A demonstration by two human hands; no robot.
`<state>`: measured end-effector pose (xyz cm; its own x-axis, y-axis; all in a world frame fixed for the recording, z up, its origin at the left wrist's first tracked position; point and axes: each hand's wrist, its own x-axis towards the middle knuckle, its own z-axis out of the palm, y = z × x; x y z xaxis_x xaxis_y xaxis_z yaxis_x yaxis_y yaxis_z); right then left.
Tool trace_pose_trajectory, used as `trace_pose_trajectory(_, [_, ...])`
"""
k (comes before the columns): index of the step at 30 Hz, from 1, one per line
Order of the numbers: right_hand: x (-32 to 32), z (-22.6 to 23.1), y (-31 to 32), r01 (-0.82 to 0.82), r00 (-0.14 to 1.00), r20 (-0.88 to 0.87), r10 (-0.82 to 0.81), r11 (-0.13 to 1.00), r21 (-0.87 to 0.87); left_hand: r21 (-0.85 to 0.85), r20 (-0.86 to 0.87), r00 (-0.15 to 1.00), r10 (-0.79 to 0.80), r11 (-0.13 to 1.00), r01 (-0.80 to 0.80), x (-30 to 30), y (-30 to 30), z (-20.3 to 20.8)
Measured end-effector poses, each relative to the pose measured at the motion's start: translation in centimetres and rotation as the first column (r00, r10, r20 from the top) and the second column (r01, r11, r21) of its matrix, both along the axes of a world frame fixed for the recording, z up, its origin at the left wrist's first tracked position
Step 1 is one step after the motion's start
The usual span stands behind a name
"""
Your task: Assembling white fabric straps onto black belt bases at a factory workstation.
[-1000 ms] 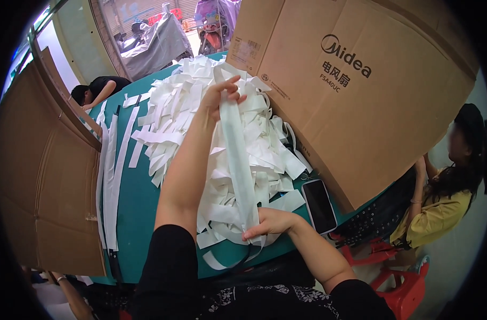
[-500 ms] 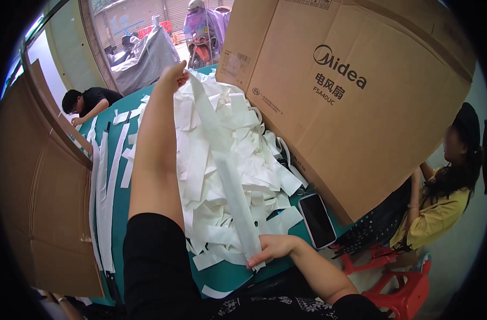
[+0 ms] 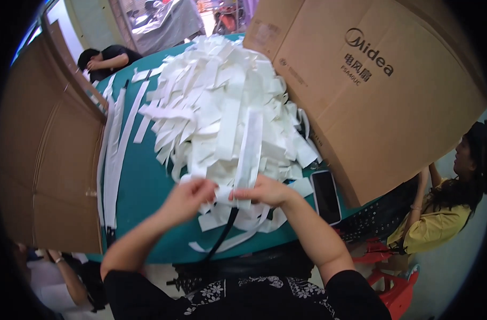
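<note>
A large heap of white fabric strips (image 3: pixel 201 122) covers the middle of the green table. My right hand (image 3: pixel 267 191) is closed at the heap's near edge, thumb and fingers pinching one long white strip (image 3: pixel 249 144) that runs away over the pile. Close by on its left, my left hand (image 3: pixel 191 198) is curled and blurred by motion, beside a short white piece between both hands; what its fingers hold is hidden. A black strap-like band (image 3: pixel 225 232) hangs from just below the right hand toward the table's front edge.
A phone (image 3: pixel 326 197) lies right of the heap. A big cardboard box (image 3: pixel 355 106) stands at the right, a cardboard panel (image 3: pixel 51 160) at the left. Long white strips (image 3: pixel 115 154) lie along the left side. People sit at far left, near left and right, near a red stool (image 3: pixel 390 290).
My left hand has come back from the far side of the heap to beside my right hand. The strip stretched between the hands now lies over the pile. The view has shifted.
</note>
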<state>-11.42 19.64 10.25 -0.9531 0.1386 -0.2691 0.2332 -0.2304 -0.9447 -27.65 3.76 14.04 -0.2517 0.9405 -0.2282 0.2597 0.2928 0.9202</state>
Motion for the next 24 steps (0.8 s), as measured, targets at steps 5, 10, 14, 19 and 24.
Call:
trace_pose_trajectory(5, [-2.6, 1.4, -2.2, -0.045, 0.999, -0.02, 0.046, 0.998, 0.035, -0.056, 0.432, 0.899, 0.071, 0.997, -0.051, 7.0, -10.6, -3.9])
trace_pose_trajectory(10, [-3.6, -1.2, -5.3, -0.011, 0.999, 0.036, 0.01, 1.0, 0.02, -0.172, 0.675, 0.695, 0.248, 0.969, -0.18, 8.3, -13.4, -4.5])
trace_pose_trajectory(14, [-3.6, -3.1, -8.4, 0.061, 0.997, 0.059, -0.05, 0.976, -0.208, -0.148, 0.766, 0.6, 0.231, 0.972, -0.185, 6.6, -13.7, -6.0])
trace_pose_trajectory(19, [-2.6, -3.1, -11.0, 0.15, 0.986, 0.126, -0.112, 0.922, -0.356, -0.098, 0.733, 0.649, 0.202, 0.976, -0.193, 6.4, -12.6, -5.5])
trace_pose_trajectory(24, [-2.4, -2.6, -9.8, 0.08, 0.997, -0.021, -0.08, 0.997, -0.001, -0.179, 0.614, 0.739, 0.279, 0.96, -0.214, 6.9, -14.9, -5.4])
